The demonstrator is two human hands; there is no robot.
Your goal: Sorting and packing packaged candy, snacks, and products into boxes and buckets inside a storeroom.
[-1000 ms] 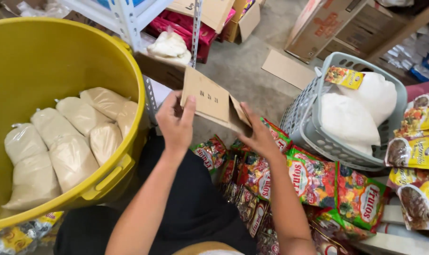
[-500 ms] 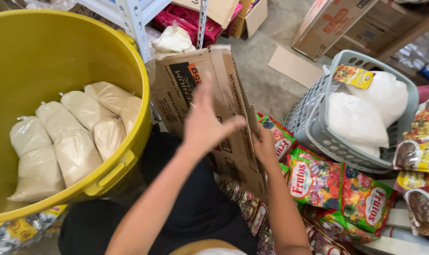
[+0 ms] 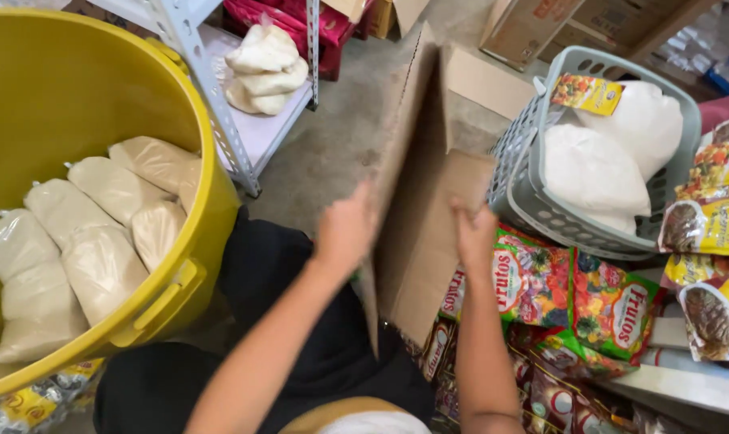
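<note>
On your left stands one yellow tub (image 3: 189,173), with about six soft bags of pale powder (image 3: 99,213) lying in it; behind it a grey metal shelf (image 3: 256,133) carries three or so more white bags (image 3: 264,68); your left hand (image 3: 347,229) is closed on the near edge of the flattened cardboard box (image 3: 424,217), which stands almost upright over your lap, between the tub and the basket; your right hand (image 3: 474,233) grips its right flap from behind; the board looks light and fairly stiff but will likely bend along its creases, so I judge the edges beside a fold the best place to hold; there is one such box in your hands; to the right one grey basket (image 3: 525,169) holds two plump white bags (image 3: 613,149) and a small packet (image 3: 587,92); below it lie several bright snack packets (image 3: 577,293), too overlapped to count
</note>
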